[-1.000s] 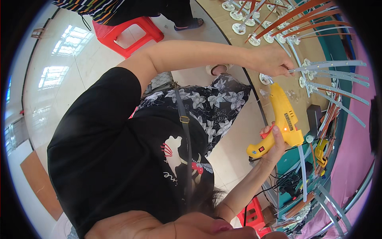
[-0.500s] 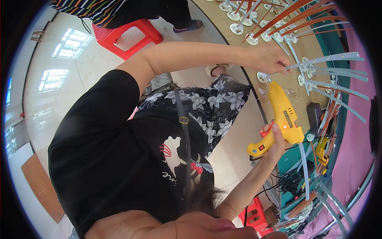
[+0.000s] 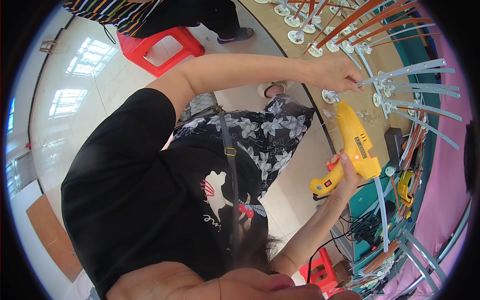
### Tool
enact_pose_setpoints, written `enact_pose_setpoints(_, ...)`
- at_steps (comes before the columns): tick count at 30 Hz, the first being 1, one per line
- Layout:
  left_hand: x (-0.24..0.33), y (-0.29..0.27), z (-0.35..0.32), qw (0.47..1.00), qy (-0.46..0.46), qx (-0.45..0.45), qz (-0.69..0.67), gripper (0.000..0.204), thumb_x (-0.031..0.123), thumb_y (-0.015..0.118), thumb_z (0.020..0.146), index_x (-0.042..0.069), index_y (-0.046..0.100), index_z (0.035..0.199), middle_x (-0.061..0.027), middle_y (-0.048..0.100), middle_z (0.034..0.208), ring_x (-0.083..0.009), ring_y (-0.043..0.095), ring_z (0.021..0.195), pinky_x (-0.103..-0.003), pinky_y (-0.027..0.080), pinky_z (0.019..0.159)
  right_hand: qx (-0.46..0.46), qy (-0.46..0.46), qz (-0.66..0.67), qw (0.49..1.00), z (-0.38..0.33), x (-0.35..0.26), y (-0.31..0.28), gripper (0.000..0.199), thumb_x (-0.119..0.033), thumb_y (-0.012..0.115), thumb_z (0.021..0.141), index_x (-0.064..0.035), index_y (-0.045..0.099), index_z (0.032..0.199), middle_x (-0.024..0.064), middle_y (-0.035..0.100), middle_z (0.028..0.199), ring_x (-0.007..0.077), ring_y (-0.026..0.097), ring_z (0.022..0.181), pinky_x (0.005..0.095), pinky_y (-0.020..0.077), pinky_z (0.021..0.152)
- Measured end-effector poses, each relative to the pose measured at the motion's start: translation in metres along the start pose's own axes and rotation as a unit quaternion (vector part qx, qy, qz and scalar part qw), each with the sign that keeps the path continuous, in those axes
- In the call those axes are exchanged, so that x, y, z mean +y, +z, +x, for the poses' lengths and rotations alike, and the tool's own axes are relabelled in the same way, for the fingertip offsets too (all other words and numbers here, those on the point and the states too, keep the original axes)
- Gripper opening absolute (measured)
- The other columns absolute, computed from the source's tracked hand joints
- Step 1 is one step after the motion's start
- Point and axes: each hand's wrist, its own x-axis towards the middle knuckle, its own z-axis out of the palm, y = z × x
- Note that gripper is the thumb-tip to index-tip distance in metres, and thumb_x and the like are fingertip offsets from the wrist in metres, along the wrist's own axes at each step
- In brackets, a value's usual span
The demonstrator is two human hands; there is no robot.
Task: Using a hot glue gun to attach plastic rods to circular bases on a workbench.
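The right hand [image 3: 345, 172] is closed tight around a yellow glue gun [image 3: 352, 145], its tip pointing up toward a small white disc [image 3: 329, 96] near the desk [image 3: 365, 107] edge. Farther off, the left hand [image 3: 336, 71] pinches a long white strip [image 3: 405, 72], probably joined to that disc.

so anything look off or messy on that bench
Nothing looks damaged or spilled. The right hand holds the yellow glue gun with its nozzle toward the bench, while the left hand pinches a white strip.
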Motion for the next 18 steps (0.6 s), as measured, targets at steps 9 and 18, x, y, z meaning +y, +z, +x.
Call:
enact_pose_setpoints(9,0.001,-0.01,-0.009,0.998,0.024,0.063,-0.014,0.015,0.016,0.062,0.075,0.008,0.066,0.086,-0.0087,0.056,0.057,-0.0162,0.051,0.05,-0.03,0.039,0.05,-0.08,0.02,0.051,0.995,0.01,0.0,-0.016,0.031,-0.006,0.058,0.074,0.0039,0.046,0.101,0.0127,0.052,0.082,0.0207,0.054,0.065,0.0358,0.0478,0.059)
enact_pose_setpoints(18,0.028,-0.063,-0.062,0.995,0.008,0.096,-0.032,0.017,0.016,0.062,0.078,0.006,0.066,0.091,-0.0057,0.063,0.068,-0.0069,0.053,0.058,-0.025,0.042,0.054,-0.15,-0.036,0.202,0.967,0.011,0.024,-0.059,0.038,-0.026,0.054,0.077,0.001,0.044,0.103,0.0102,0.05,0.082,0.0216,0.051,0.077,0.0294,0.0425,0.058)
